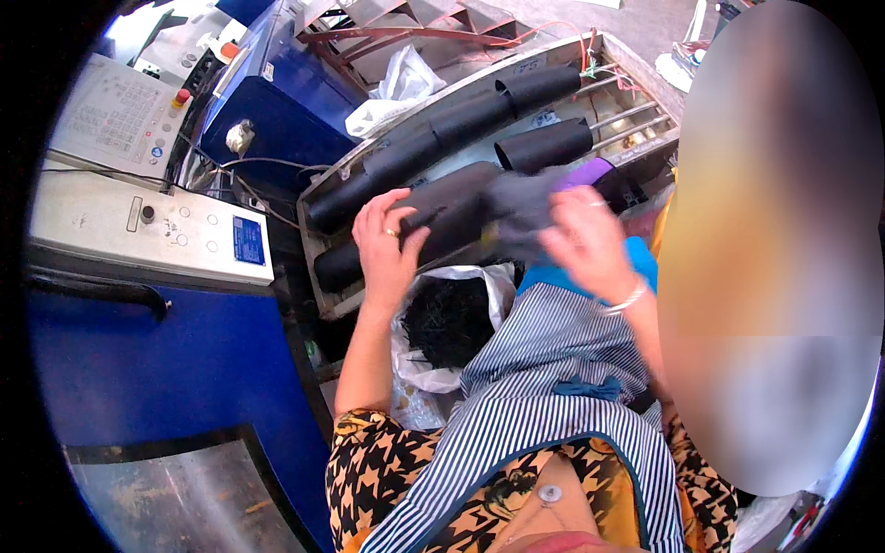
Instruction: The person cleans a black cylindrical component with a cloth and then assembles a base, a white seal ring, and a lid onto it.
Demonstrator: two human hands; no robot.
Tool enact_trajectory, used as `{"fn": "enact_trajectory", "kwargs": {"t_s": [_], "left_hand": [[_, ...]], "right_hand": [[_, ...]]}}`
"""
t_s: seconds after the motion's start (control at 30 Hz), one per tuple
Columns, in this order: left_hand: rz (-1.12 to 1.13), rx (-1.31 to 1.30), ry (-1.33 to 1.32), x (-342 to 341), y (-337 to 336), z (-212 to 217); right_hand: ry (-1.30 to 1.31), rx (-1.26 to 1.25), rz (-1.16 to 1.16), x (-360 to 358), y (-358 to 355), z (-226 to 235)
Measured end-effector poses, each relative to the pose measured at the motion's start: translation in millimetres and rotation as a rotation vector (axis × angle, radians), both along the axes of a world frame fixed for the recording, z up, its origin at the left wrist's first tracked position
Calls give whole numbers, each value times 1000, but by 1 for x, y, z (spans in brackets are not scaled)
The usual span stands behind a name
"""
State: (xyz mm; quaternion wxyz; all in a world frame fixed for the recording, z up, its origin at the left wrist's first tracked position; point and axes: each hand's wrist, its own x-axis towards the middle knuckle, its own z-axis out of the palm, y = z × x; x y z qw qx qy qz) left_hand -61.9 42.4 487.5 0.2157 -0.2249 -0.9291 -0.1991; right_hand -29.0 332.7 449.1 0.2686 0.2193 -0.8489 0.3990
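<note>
We see our left hand (387,247) laid over the black tube (419,221) nearest us, fingers curled across its top and the thumb on its near side, so the hand grips it. A ring shows on one finger. This tube is matte black, smooth and round, lying slanted from the lower left up toward the right in a grey metal tray (324,293) set just beyond our lap.

Our right hand (590,241) is at the right end of the same tube, blurred by motion, with a bangle at the wrist. It is closed on a piece of dark grey fabric (521,210) that is bunched over the tube's end; the cloth looks soft and wrinkled, darker than the hand and lighter than the tube. A purple piece (590,171) shows just behind the fingers.

Farther off in the tray lie more black tubes (461,124), side by side, one with an open hollow end (544,146) facing us. Below our hands a white plastic bag (433,364) holds a heap of black stuff (450,318). To the left stands a blue machine (147,369) with a grey control panel (157,226), and farther back a keypad (115,115). A striped apron (544,369) covers our lap.
</note>
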Motion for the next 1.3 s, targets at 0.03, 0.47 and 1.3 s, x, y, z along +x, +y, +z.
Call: {"fn": "enact_trajectory", "kwargs": {"t_s": [0.03,0.47,1.3], "left_hand": [[-44,36,19,7,8,5],[-22,159,324,74,51,-15],[48,1815,-1313,60,62,-30]], "right_hand": [[86,-93,202,-8,-28,14],[315,-56,6,-19,-80,0],[-879,-1772,695,15,-36,4]]}}
